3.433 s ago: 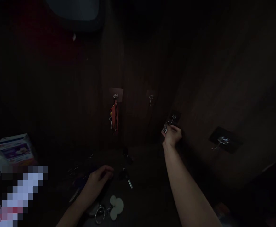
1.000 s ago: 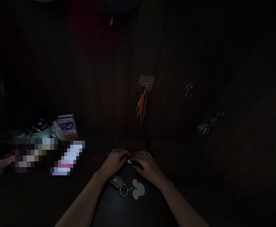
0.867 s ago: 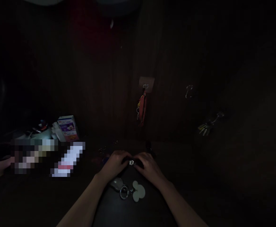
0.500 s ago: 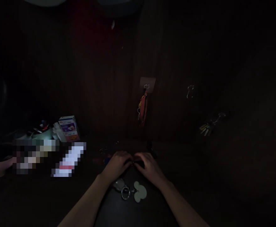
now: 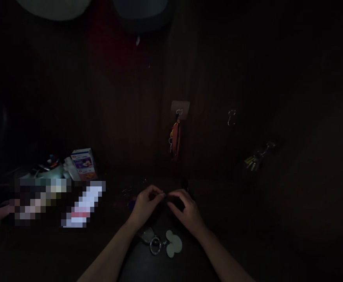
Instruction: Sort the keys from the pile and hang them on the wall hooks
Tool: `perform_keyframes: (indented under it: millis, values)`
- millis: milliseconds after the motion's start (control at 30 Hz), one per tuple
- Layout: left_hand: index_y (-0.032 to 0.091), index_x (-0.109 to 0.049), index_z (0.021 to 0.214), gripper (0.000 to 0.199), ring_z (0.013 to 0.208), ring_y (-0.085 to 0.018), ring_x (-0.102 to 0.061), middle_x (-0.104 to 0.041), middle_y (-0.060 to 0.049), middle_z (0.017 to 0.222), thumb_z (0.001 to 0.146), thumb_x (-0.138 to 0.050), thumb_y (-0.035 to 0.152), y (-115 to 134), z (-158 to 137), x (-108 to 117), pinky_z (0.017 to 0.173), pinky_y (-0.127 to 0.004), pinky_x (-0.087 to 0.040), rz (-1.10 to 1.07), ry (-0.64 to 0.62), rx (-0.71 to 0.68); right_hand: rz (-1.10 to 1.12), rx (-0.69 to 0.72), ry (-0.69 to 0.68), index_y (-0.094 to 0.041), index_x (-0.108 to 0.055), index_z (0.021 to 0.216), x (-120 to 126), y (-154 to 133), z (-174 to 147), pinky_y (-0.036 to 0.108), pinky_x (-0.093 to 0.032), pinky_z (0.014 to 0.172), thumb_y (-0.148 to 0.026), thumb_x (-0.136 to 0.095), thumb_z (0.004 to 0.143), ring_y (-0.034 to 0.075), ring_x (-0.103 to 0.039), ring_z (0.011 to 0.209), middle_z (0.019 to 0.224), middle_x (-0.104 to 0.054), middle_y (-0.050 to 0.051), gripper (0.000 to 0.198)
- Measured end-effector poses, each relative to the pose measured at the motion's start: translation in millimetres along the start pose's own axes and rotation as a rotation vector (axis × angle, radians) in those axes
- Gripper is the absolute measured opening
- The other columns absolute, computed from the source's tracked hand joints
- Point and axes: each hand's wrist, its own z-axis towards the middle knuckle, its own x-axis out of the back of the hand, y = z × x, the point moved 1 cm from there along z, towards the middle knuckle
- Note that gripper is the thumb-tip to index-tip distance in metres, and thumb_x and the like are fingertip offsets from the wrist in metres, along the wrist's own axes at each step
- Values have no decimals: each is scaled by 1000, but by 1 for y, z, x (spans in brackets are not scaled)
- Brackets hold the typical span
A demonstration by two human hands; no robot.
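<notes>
Hands (image 5: pixel 143 205) drawn together since earlier; keyring (image 5: pixel 150 246) lies crosswise, pale tag (image 5: pixel 175 243) rightward.

The dim setting appears to be a home: a slim red pouch (image 5: pixel 176 137) hangs from a silvery wire hook (image 5: pixel 179 112) on a dark-brown wood-grain panel (image 5: pixel 203 129) beyond the fingers (image 5: pixel 176 193), with silver-and-yellow metal keys (image 5: pixel 255 161) farther right. A white-and-purple printed carton (image 5: pixel 83 164) stands to the fingers' left; a pale, flat, three-lobed charm (image 5: pixel 174 243) lies on their near side.
</notes>
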Motion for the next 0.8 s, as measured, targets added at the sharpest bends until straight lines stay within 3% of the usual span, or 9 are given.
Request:
perform_keyframes:
  millis: [167, 300, 433, 533, 667, 800]
  values:
    - [18, -65, 73, 15, 70, -15, -59, -66, 0, 70, 70, -63, 33, 1, -1, -7, 66, -24, -44, -122, -57, 51, 19, -13, 13, -23, -58, 96, -4, 2, 0, 31, -48, 76, -24, -60, 79, 18, -59, 87, 91, -63, 4, 17]
    - [18, -68, 79, 18, 81, -18, -61, -69, -3, 80, 73, -61, 33, 5, -4, -11, 77, -28, -46, -218, -120, 65, 102, -61, 20, -22, -60, 88, -5, 2, 1, 30, -47, 74, -28, -55, 82, 18, -59, 83, 87, -64, 4, 9]
    - [22, -69, 97, 24, 100, -20, -59, -67, -4, 102, 79, -54, 29, 7, -6, -10, 89, -32, -44, -231, -157, 42, 287, -277, -12, -22, -61, 88, 0, -3, 4, 29, -46, 76, -36, -50, 85, 19, -60, 85, 88, -66, 3, 18]
    - [24, -64, 109, 31, 102, -19, -58, -65, -4, 109, 81, -52, 27, 4, -4, -8, 91, -34, -44, -206, -134, 43, 494, -436, -63, -21, -61, 87, 4, -8, 6, 29, -46, 72, -44, -49, 84, 18, -61, 79, 82, -66, 3, 26]
    - [21, -64, 106, 28, 96, -19, -60, -68, -4, 101, 81, -52, 29, 4, -3, -8, 89, -33, -44, -207, -120, 77, 687, -479, -150, -18, -61, 80, 6, -11, 8, 27, -45, 66, -47, -51, 83, 16, -59, 67, 68, -65, 1, 31]
    - [17, -65, 93, 24, 72, -16, -61, -67, -1, 73, 81, -53, 35, 7, -4, -11, 77, -30, -47, -258, -184, 109, 732, -485, -225, -17, -63, 80, 2, -9, 7, 26, -43, 62, -47, -52, 83, 14, -57, 62, 65, -63, 0, 32]
